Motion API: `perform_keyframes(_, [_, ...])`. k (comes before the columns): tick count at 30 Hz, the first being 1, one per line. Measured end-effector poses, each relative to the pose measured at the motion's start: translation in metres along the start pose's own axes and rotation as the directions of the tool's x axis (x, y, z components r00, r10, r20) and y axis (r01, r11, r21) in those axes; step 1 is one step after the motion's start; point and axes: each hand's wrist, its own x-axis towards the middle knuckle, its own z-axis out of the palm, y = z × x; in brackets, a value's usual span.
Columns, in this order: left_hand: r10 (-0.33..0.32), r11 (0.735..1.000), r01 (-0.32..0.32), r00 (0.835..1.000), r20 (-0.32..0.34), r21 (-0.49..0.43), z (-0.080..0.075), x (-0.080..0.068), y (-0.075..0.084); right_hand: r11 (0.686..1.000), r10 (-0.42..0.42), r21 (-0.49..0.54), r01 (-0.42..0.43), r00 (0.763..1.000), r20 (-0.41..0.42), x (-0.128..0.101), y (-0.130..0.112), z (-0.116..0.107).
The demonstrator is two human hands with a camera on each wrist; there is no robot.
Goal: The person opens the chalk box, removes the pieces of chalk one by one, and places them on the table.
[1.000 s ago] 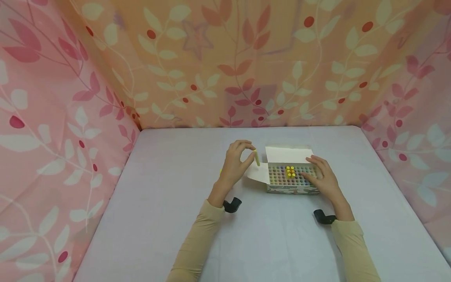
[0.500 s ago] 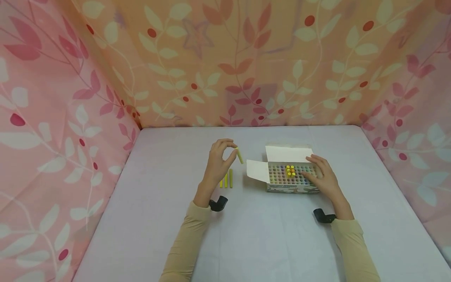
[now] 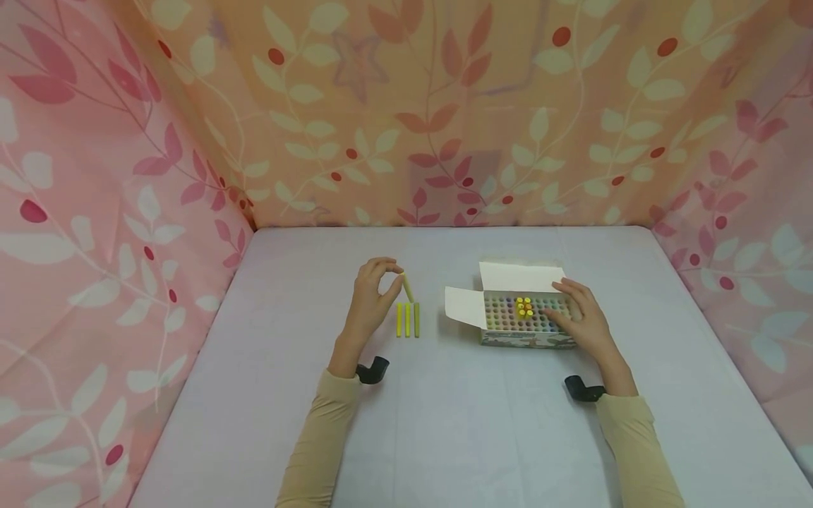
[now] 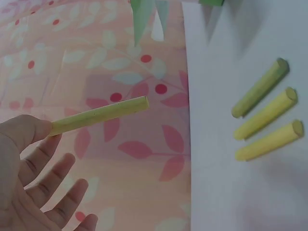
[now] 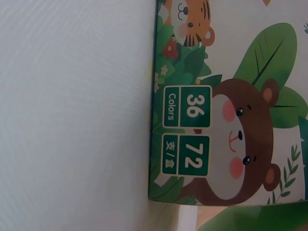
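Observation:
My left hand (image 3: 370, 300) pinches one end of a pale yellow-green chalk stick (image 4: 101, 115) between thumb and fingertip, its other fingers spread loosely. In the head view the held stick slants down, its lower end close above a row of three. That row has two yellow chalk sticks (image 3: 399, 320) and an olive-green chalk stick (image 3: 416, 320), side by side on the table. The chalk box (image 3: 527, 340) lies to the right with its flaps open. Several bright yellow ends (image 3: 524, 308) stand out among its coloured grid. My right hand (image 3: 587, 324) rests over the box's right end with fingers relaxed.
A white side flap (image 3: 465, 307) sticks out of the box toward the row, and a white back flap (image 3: 521, 276) is raised behind it. Black wrist devices (image 3: 373, 370) hang at both wrists. A floral curtain (image 3: 406, 113) borders the table (image 3: 305, 254).
My left hand has moved left from beside the box's side flap with the chalk stick, uncovering the row on the table. My right hand stays on the box.

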Motion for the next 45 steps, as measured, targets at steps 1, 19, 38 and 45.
perform_keyframes(1, [-0.001, 1.0, 0.001, 1.0, 0.003, 0.006, -0.001, -0.001, -0.002, 1.0, 0.001, 0.001, -0.001, 1.0, 0.001, 0.0, 0.0, 0.0])
perform_keyframes(19, [-0.243, 0.961, 0.206, 0.946, 0.214, 0.183, -0.022, -0.019, -0.031, 1.0, 0.008, -0.003, -0.008, 1.0, 0.001, 0.0, -0.005, -0.002])
perform_keyframes(38, [-0.369, 0.921, 0.316, 0.896, 0.247, 0.228, 0.002, -0.021, -0.06, 1.0, 0.007, -0.017, -0.007, 1.0, -0.005, 0.002, -0.001, -0.001])
perform_keyframes(45, [-0.371, 0.907, 0.3, 0.901, 0.226, 0.295, 0.01, -0.019, -0.065, 1.0, 0.008, -0.014, -0.008, 1.0, -0.004, 0.001, -0.002, -0.002])
